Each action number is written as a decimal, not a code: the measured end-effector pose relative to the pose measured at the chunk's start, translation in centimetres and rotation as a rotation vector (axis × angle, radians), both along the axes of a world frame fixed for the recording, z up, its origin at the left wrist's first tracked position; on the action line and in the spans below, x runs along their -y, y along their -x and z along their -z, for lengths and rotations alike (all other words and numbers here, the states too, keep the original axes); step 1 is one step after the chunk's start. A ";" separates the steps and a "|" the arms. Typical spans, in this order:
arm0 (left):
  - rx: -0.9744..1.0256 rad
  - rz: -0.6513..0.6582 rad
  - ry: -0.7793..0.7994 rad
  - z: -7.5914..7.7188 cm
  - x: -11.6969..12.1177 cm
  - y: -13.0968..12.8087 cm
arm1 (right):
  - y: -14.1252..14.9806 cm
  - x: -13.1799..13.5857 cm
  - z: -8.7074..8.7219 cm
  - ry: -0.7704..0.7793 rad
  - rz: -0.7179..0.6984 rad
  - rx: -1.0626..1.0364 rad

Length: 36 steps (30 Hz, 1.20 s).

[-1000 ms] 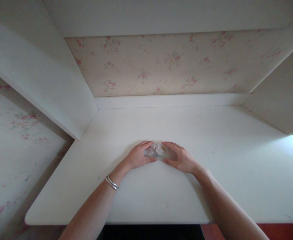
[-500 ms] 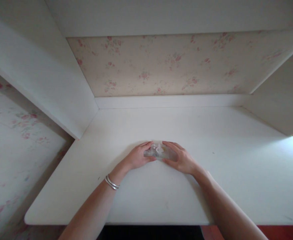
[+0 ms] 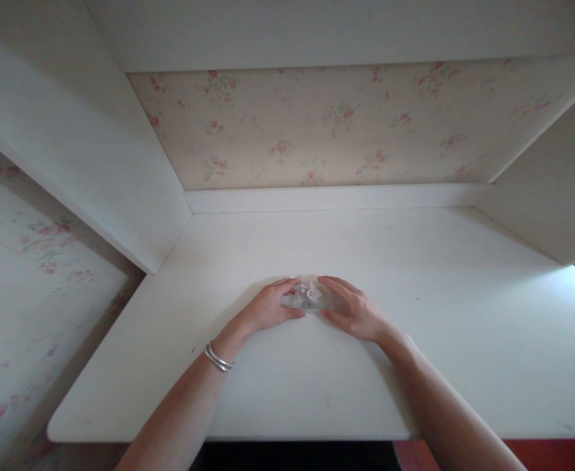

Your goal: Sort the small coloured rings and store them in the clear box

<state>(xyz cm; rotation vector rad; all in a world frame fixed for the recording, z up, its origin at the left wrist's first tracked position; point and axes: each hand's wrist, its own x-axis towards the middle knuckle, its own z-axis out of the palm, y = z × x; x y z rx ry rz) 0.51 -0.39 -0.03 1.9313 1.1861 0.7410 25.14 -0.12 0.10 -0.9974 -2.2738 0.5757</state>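
Note:
A small translucent case (image 3: 311, 297) with a pale printed pattern lies on the white desk (image 3: 287, 386), between my two hands. My left hand (image 3: 270, 306) wraps its left end, thumb on the near side and fingers on the far side. Around the right end curls my right hand (image 3: 353, 307), gripping it the same way. The case's middle shows between the fingertips; its two ends are partly covered by the hands. What is inside the case, if anything, I cannot make out.
White panels (image 3: 135, 163) rise at the left and right of the desk. A low white ledge (image 3: 336, 197) runs along the back under floral wallpaper (image 3: 316, 124). Overhead hangs a white shelf front (image 3: 316, 33). The desk's front edge (image 3: 297, 439) is near my body.
Both hands stay around the case with hardly any movement. The right thumb has shifted very slightly, and the view has moved a touch.

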 end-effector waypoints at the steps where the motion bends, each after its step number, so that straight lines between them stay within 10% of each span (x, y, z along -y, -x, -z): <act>1: -0.007 -0.002 -0.006 0.0 0.0 -0.1 | 0.0 0.0 0.0 -0.001 -0.002 -0.001; 36: -0.039 0.009 -0.063 -0.4 0.3 -0.4 | -0.1 -0.3 0.2 0.012 -0.026 0.006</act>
